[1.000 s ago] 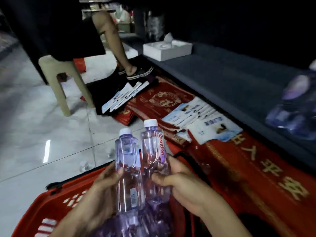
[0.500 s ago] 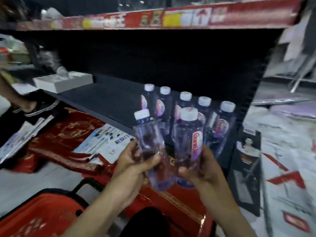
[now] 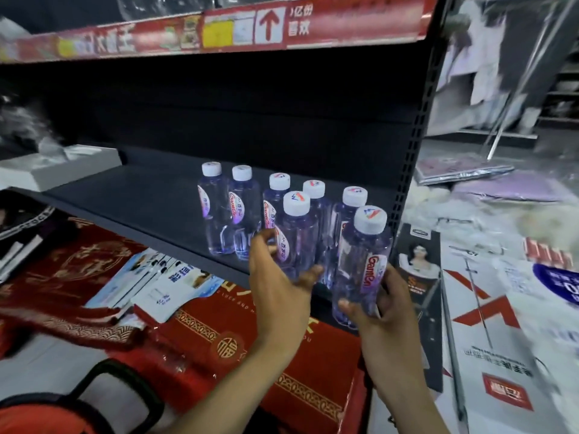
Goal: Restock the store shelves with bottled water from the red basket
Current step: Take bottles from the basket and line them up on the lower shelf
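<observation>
A dark shelf (image 3: 134, 198) runs ahead of the hands, under a red price strip (image 3: 156, 39). Red boxes (image 3: 238, 333) lie beneath the wrists. There are seven bottles. Five shelf bottles (image 3: 216, 214) stand just beyond the fingers. The left hand (image 3: 279, 283) curls round the left bottle (image 3: 297, 236) at the shelf's front edge. Close beside it, the right hand (image 3: 382, 308) grips the right bottle (image 3: 360, 261) upright. The basket (image 3: 18, 418) sits low, left of the left forearm.

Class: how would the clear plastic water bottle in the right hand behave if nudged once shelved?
Probably tippy: the clear plastic water bottle is tall and narrow. Likely heavy for its size, as it looks full. Round-bodied, it might roll if toppled.
</observation>
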Demonstrator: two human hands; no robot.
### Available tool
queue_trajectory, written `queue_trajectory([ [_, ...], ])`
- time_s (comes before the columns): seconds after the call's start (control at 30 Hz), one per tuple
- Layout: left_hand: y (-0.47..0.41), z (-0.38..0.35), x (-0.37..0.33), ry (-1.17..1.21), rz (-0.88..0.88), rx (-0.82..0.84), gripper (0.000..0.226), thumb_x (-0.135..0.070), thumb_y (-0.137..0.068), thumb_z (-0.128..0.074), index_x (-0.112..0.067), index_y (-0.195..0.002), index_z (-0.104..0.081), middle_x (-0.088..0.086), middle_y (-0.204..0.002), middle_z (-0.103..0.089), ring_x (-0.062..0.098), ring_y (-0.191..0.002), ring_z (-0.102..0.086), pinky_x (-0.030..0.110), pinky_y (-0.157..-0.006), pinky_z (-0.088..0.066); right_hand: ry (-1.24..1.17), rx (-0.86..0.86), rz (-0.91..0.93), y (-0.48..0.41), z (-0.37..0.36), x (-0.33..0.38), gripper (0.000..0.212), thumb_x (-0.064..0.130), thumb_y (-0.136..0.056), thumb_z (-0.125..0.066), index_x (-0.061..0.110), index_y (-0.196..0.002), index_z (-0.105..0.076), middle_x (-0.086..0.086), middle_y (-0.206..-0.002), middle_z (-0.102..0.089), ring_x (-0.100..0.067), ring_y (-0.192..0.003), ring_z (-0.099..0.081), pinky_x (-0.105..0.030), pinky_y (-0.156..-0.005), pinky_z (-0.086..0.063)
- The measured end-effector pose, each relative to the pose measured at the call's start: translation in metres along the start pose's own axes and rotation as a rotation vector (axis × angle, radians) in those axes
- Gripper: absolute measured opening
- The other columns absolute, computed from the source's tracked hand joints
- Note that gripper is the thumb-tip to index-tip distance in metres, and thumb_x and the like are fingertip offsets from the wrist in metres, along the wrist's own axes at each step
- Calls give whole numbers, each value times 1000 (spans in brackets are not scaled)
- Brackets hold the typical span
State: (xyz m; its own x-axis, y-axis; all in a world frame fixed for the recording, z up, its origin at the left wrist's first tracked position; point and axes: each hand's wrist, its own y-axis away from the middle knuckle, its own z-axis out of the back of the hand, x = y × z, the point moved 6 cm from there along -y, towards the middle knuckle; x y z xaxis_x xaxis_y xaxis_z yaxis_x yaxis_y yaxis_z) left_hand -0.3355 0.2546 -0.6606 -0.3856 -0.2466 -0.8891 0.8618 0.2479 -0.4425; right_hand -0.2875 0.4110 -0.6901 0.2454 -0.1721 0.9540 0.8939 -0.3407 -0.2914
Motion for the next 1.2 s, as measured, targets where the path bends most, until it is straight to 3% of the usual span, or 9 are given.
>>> queue_trajectory([
  [0.13, -3, -10, 13, 11, 9, -34, 77, -37, -68, -83, -37, -126, -33, -18, -116, -43, 0, -109, -45, 14, -82, -45, 30, -30, -10, -10, -4, -5, 81, 2, -78, -76, 74, -103, -47, 11, -126, -56, 2, -112, -57, -29, -97, -47],
  [0.33, -9, -29, 19, 53, 34, -24, 71, -20, -76, -80, -32, -127, -33, -8, -122, -35, -22, -107, -36, 1, -77, -41, 101, -30, 28, -23, -13, -12, 74, 2, -79, -74, 58, -119, -45, 17, -120, -49, 9, -111, -51, -17, -92, -46],
  [0.4, -10, -33, 18, 61, 33, -2, 72, -34, -76, -77, -27, -132, -32, -7, -124, -33, -26, -106, -34, -3, -76, -38, 113, -29, 29, -27, -16, -14, 74, 3, -81, -73, 58, -120, -42, 21, -120, -47, 20, -107, -47, -2, -86, -41],
  [0.47, -8, -31, 19, 65, 25, 29, 75, -40, -74, -77, -29, -133, -31, -10, -124, -33, -20, -110, -37, -1, -75, -39, 115, -45, 28, -30, -16, -17, 71, 6, -82, -74, 53, -124, -43, 16, -124, -49, 18, -108, -49, 1, -83, -40],
  [0.63, -1, -15, 39, -34, 29, 214, 69, -12, -84, -70, -39, -136, -33, -18, -127, -35, -13, -109, -49, 9, -82, -49, 161, -64, -27, -22, -7, -24, 78, 16, -80, -78, 39, -142, -37, 13, -125, -52, -2, -113, -55, -32, -94, -50],
  [0.77, -2, -3, 52, -170, -10, 284, 70, -15, -87, -70, -52, -133, -32, -37, -117, -35, -14, -116, -43, 9, -95, -39, 275, -100, -12, -12, -1, -27, 67, 14, -84, -75, 31, -139, -40, 17, -113, -55, 4, -99, -57, -20, -81, -48],
  [0.93, -3, -8, 49, -154, 0, 213, 64, -19, -85, -73, -51, -127, -38, -20, -117, -43, -6, -112, -48, 16, -91, -45, 321, -170, -10, -16, -11, -27, 59, 18, -84, -76, 30, -133, -46, 6, -119, -56, -7, -105, -58, -30, -90, -51],
  [1.1, -4, -17, 49, -159, -4, 190, 62, -21, -84, -74, -43, -130, -40, -17, -122, -43, -5, -115, -47, 9, -90, -41, 356, -199, 5, -20, -15, -26, 57, 18, -83, -77, 27, -131, -47, 7, -118, -56, 2, -96, -56, -4, -72, -41],
  [1.2, -6, -22, 52, -171, -7, 200, 60, -21, -85, -73, -39, -131, -39, -16, -125, -40, -3, -117, -47, 2, -81, -38, 381, -212, 14, -19, -18, -26, 55, 21, -83, -77, 27, -129, -47, 8, -116, -53, 1, -93, -54, -5, -66, -39],
])
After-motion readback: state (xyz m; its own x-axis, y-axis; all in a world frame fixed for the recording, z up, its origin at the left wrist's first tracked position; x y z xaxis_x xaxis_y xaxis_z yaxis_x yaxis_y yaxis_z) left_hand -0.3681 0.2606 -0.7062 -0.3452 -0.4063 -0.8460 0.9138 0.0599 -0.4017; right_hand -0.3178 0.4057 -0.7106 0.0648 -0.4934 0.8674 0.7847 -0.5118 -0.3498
